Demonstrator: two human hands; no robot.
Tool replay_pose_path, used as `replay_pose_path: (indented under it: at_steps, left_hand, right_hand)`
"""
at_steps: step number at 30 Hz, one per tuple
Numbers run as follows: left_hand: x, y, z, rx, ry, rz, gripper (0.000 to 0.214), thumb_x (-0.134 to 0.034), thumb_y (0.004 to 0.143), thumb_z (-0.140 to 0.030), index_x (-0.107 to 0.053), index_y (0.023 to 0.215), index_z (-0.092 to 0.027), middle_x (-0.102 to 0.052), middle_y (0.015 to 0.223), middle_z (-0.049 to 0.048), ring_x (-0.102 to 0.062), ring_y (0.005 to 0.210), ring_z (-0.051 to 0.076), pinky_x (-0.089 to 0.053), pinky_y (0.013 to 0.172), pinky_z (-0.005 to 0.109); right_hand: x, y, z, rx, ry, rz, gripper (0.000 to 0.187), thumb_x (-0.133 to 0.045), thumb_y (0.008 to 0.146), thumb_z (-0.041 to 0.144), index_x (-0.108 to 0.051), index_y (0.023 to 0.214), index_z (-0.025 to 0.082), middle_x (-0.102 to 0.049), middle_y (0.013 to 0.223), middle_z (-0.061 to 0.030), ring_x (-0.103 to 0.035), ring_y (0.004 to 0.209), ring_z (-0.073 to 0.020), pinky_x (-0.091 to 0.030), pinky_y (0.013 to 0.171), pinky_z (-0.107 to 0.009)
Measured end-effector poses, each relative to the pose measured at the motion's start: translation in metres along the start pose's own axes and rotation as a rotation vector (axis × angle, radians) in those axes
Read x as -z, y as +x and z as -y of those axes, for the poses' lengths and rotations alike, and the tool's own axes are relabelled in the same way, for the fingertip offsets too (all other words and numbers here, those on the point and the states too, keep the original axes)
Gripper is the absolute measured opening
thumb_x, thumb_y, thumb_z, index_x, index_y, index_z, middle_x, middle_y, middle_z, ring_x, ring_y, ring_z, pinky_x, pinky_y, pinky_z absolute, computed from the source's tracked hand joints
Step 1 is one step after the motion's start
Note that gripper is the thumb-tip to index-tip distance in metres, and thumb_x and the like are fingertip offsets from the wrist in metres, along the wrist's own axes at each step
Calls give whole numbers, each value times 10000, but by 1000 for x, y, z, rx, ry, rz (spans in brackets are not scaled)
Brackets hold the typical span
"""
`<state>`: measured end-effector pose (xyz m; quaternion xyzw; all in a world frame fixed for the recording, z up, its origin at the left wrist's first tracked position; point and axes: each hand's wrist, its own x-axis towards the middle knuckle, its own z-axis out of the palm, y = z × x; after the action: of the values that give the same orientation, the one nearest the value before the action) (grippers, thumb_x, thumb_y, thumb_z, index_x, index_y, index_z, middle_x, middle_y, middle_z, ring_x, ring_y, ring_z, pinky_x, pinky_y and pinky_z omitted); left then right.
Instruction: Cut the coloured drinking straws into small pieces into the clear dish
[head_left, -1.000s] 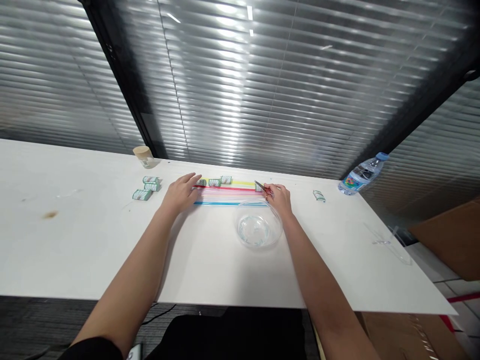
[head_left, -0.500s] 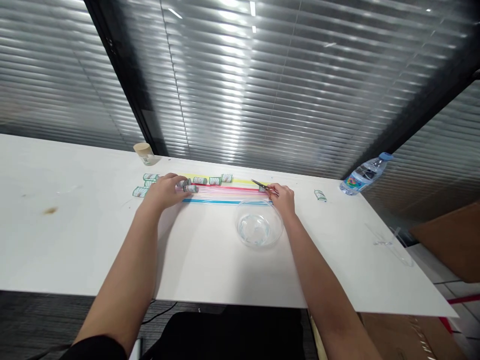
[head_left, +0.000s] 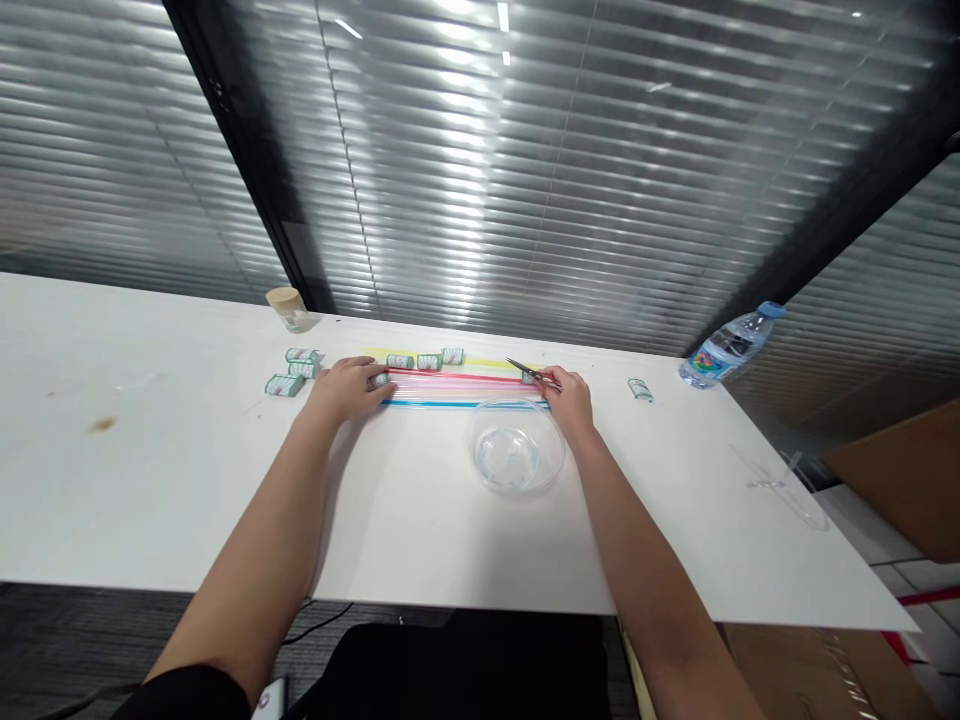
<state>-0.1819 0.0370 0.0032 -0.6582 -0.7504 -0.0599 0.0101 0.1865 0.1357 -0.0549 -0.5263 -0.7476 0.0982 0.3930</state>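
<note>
Head view: left hand (head_left: 346, 386) on roll (head_left: 379, 380), right hand (head_left: 571, 396) with metal tool (head_left: 527, 371)

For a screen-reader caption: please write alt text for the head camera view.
A person's left hand touches one end of long coloured strips on a white table, while the right hand holds a small metal tool at the other end. A clear bowl sits nearby.

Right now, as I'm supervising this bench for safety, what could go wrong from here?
The pointed metal tool in the right hand aims along the coloured strips toward the left hand; a slip might jab its fingers. The right wrist lies beside the clear bowl and could knock it. The water bottle, lying on its side, might roll away.
</note>
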Motion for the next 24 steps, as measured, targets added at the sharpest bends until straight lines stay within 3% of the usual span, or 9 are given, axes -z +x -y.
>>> replay_pose_path:
  at_steps: [9,16,21,24]
  left_hand:
    - [-3,2,2,26,-17,-1,554,-420,804,-595,-614,1226,-294,-533,1400,40,-468,1281,308,-412,971,430]
    - [1,0,0,14,-13,5,561,-410,813,-590,-613,1230,-274,-545,1381,45,-485,1264,306,-422,966,416]
    - [6,-2,1,-23,-8,-44,632,-453,781,-644,-565,1291,-288,-519,1395,70,-522,1203,332,-417,980,435]
    - [10,-5,0,24,-8,-81,729,-451,761,-697,-511,1350,-272,-475,1427,90,-503,1220,357,-414,990,456]
  right_hand:
    - [14,1,-15,-63,-19,-59,245,-556,779,197,-687,980,243,-703,891,-43,-606,889,-227,-453,797,-324]
    - [45,-5,-46,-189,-69,-146,221,-557,775,246,-689,950,217,-713,805,-52,-612,752,-226,-447,720,-327]
    - [67,-9,-57,-302,-131,-320,275,-542,784,294,-679,985,165,-687,936,-163,-553,1017,-344,-397,871,-477]
    - [60,-7,-46,-273,-82,-345,352,-470,854,329,-621,1110,141,-655,1112,-191,-520,1139,-337,-368,955,-493]
